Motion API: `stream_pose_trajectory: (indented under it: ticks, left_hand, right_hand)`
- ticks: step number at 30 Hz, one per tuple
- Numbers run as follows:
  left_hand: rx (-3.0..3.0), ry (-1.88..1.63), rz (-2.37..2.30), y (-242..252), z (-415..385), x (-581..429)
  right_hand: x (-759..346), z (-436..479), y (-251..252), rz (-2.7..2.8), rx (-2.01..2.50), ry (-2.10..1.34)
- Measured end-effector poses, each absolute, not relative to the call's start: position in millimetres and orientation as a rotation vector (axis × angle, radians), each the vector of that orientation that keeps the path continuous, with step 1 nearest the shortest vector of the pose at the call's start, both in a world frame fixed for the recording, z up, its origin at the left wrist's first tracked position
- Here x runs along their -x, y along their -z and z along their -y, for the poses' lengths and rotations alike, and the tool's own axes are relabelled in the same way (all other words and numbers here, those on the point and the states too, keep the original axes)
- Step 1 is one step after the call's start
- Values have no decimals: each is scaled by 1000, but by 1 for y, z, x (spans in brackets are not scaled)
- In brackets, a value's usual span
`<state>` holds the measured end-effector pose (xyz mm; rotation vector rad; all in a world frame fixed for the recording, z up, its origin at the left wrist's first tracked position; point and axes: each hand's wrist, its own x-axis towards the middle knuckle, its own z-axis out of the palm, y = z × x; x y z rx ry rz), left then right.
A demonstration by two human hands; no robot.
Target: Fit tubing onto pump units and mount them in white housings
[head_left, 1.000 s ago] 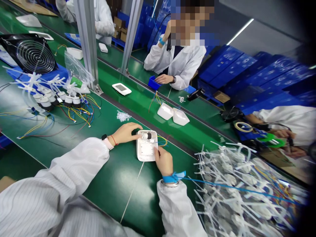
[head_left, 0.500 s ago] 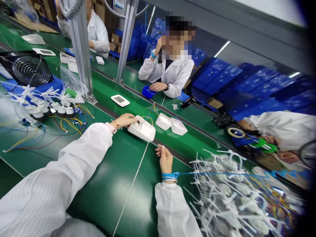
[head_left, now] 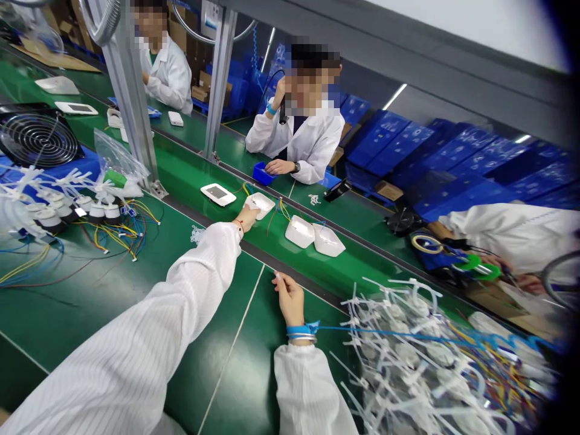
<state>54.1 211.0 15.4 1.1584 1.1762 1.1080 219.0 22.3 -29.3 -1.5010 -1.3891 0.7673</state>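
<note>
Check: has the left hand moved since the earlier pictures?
Yes: the left hand has gone forward, across the dark divider rail, onto the far green belt.

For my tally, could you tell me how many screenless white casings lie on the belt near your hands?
3: one casing under the left hand, two casings further right.

The left hand (head_left: 248, 217) is touching a white plastic housing (head_left: 261, 205) on the green conveyor belt (head_left: 362, 266). Two more housings (head_left: 299, 232) lie just right of it, and the right hand (head_left: 290, 300) is below it, not touching.
</note>
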Motion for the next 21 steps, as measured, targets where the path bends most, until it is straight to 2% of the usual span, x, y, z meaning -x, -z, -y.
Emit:
stream_pose_trajectory:
  ticks: [8,15,21]
  left_hand:
    - [-1102,-1081,-1130,-44,-171,21]
    - [-1505,-1438,-1197,-93,-65,118]
    - [-1440,-1591,-1659,-63,20,191]
  right_hand:
    - [-202,-38,40,1609,1446,-628]
    - [-122,-80,31,1867,1272,-595]
    - [-66,-111,34,1964,1211,-526]
